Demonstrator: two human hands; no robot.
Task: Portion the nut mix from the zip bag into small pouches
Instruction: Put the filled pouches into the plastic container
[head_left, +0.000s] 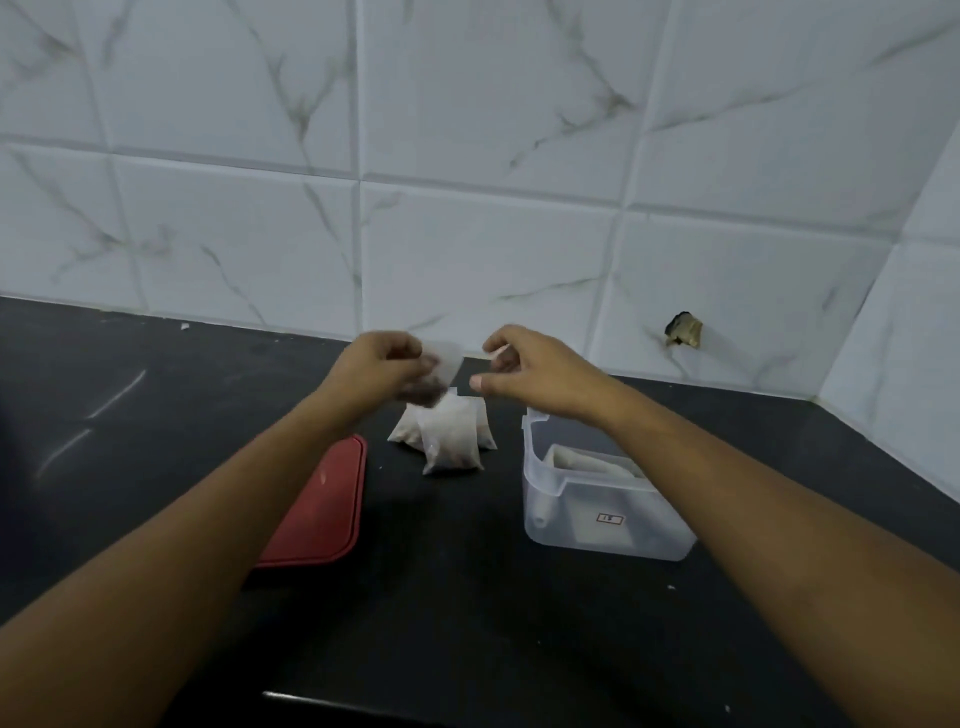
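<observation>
My left hand (382, 364) pinches a small clear pouch (439, 369) with dark nut mix in its bottom, held above the black counter. My right hand (524, 371) hovers just to the right of the pouch, fingers curled; whether it pinches anything is blurred. Below the hands, filled small pouches (449, 434) stand bunched together on the counter. A clear plastic container (597, 514) to the right holds a pale plastic bag (587, 462).
A red lid (322, 509) lies flat on the counter left of the pouches. The white marble-tiled wall (467, 208) rises behind, with a corner at the right. A broken dark hole (683, 328) marks the wall.
</observation>
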